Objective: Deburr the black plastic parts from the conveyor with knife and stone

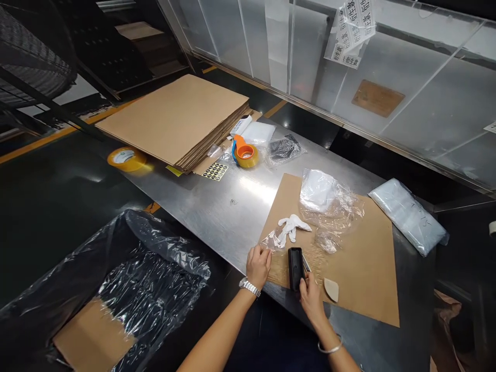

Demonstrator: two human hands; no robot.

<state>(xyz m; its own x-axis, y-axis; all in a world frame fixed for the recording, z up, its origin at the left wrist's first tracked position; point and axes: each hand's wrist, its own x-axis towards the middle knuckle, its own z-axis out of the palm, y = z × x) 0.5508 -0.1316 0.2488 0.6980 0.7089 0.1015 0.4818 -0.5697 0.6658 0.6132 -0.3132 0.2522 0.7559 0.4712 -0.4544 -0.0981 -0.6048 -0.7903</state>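
My left hand (pixel 258 266) is closed in a pinch at the corner of a small clear plastic bag (pixel 272 239). My right hand (pixel 311 296) grips the lower end of a black oblong object (pixel 295 267) with rounded corners; its exact kind is unclear. A thin metal piece (pixel 306 262) shows along its right side, and I cannot tell whether the two are joined. Beyond my hands lies a white glove (pixel 291 227) on a flat cardboard sheet (pixel 366 263). A small beige pad (pixel 330 290) rests just right of my right hand.
Clear bags with white contents (pixel 320 191) lie on the cardboard. A plastic-wrapped packet (pixel 408 217) sits at the right edge. Stacked cardboard (pixel 174 116), an orange tape dispenser (pixel 245 152) and a tape roll (pixel 126 158) occupy the far end. A black-lined bin (pixel 151 279) stands left.
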